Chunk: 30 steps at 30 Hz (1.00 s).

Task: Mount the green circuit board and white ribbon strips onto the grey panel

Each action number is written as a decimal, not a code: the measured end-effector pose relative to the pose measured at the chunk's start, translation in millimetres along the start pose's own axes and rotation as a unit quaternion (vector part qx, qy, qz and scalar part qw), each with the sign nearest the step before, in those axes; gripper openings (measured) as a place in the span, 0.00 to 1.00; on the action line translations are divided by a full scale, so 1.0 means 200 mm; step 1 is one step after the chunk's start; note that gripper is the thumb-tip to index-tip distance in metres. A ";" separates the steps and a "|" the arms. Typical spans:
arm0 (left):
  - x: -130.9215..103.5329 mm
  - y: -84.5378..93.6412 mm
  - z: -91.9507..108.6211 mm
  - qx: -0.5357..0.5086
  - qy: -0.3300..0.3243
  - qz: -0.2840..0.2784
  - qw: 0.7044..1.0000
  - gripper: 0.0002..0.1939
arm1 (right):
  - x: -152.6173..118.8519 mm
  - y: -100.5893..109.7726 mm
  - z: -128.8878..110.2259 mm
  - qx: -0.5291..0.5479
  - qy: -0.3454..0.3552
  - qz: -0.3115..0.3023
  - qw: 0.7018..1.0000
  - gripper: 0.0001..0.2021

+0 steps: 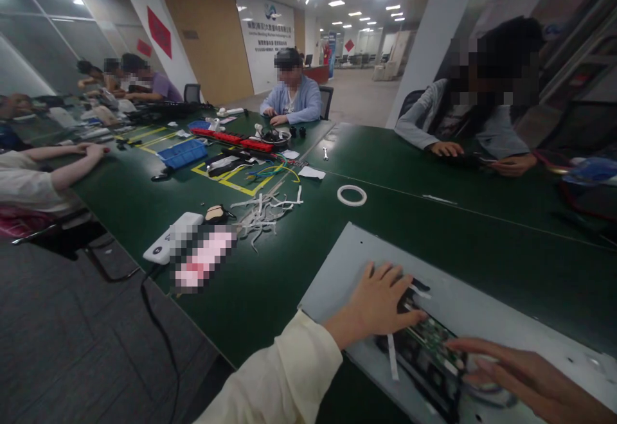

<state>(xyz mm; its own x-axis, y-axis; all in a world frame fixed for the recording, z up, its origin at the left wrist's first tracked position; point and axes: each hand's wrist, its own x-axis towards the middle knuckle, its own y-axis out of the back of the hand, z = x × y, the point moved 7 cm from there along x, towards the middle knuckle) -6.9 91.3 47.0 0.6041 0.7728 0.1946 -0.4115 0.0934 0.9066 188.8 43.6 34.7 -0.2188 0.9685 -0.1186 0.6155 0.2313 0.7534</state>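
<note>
A light grey metal panel lies at the lower right of the head view. On it is a black frame with a green circuit board inside. My left hand rests palm down over the frame's far left end, fingers spread and thumb stretched along the board's edge. My right hand is at the board's near right side, its index finger extended to the board's edge and nothing visible in its grasp. A white tape strip hangs from the frame's left side. Pale cables run partly under my right hand.
On the green table are a tape roll, a heap of paper strips, a white power bank, a blue tray and a small wrench. Other people sit opposite, to the right and left.
</note>
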 end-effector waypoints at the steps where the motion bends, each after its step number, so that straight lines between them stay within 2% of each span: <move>1: 0.00 0.00 0.00 -0.003 0.002 0.003 1.000 0.34 | 0.07 -0.02 0.01 0.042 -0.028 -0.013 0.999 0.21; 2: 0.00 0.01 0.00 -0.005 0.005 0.005 1.000 0.34 | 0.12 -0.03 0.03 0.078 -0.061 -0.009 0.995 0.24; 4: 0.01 0.01 -0.01 -0.005 0.010 0.004 1.000 0.34 | 0.17 -0.05 0.10 0.116 -0.126 0.048 0.984 0.28; 7: 0.02 0.02 0.00 -0.003 0.014 -0.006 1.000 0.35 | 0.17 -0.08 0.17 0.131 -0.158 0.110 0.973 0.27; 12: 0.03 0.03 0.00 0.006 0.017 -0.014 1.000 0.33 | 0.16 -0.09 0.17 0.079 -0.143 0.113 0.980 0.26; 18: 0.01 -0.04 -0.01 0.012 0.010 -0.022 1.000 0.33 | 0.14 -0.07 0.10 0.045 -0.108 0.139 0.983 0.25; 25: 0.01 -0.05 -0.01 0.008 0.015 -0.009 1.000 0.31 | 0.12 -0.07 0.02 0.057 -0.063 0.167 0.982 0.21; 30: 0.01 -0.06 0.00 -0.005 0.017 0.013 1.000 0.29 | 0.12 -0.06 -0.02 0.055 -0.025 0.151 0.987 0.21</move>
<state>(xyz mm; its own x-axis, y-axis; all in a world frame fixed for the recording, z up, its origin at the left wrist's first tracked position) -1.0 92.5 36.3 0.5700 0.7956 0.2053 -0.4332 0.0787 0.8979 173.0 64.1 25.0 0.0232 0.9976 0.0655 0.7257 -0.0619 0.6853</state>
